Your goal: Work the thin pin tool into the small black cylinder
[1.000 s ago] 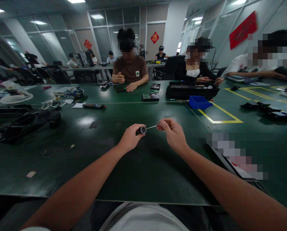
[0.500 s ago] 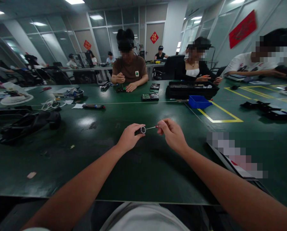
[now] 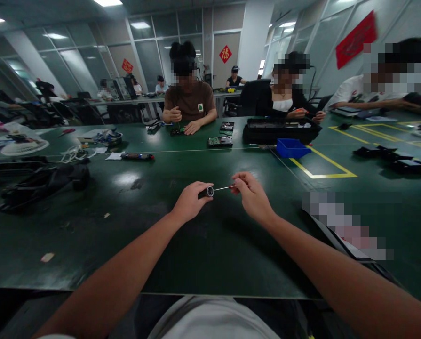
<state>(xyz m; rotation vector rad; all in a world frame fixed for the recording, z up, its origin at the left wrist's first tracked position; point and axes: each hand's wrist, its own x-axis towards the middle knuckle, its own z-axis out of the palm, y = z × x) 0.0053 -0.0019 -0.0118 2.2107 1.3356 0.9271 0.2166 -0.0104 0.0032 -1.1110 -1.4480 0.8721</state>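
My left hand (image 3: 190, 201) is closed around a small black cylinder (image 3: 209, 191) with a silvery ring at its end, which looks like a flashlight head. That round end faces right, toward my other hand. Between the thumb and fingers of my right hand (image 3: 250, 193) is a thin screwdriver (image 3: 222, 189) with a red handle, mostly covered by the fingers. Its metal shaft points left, and the tip meets the ringed end of the cylinder; whether it goes inside I cannot make out. Both hands are held above the green table (image 3: 182, 263).
Across the table a co-worker (image 3: 189, 103) handles a circuit board. A blue bin (image 3: 292, 148) stands before a long black tray (image 3: 281, 132). A black casing (image 3: 48, 184) lies at left, a dark tool (image 3: 137, 156) farther in. A blurred flat item (image 3: 347, 230) lies by my right arm.
Almost nothing differs. My right hand has shifted very slightly, with the screwdriver still at the cylinder's end; the left hand keeps its hold.
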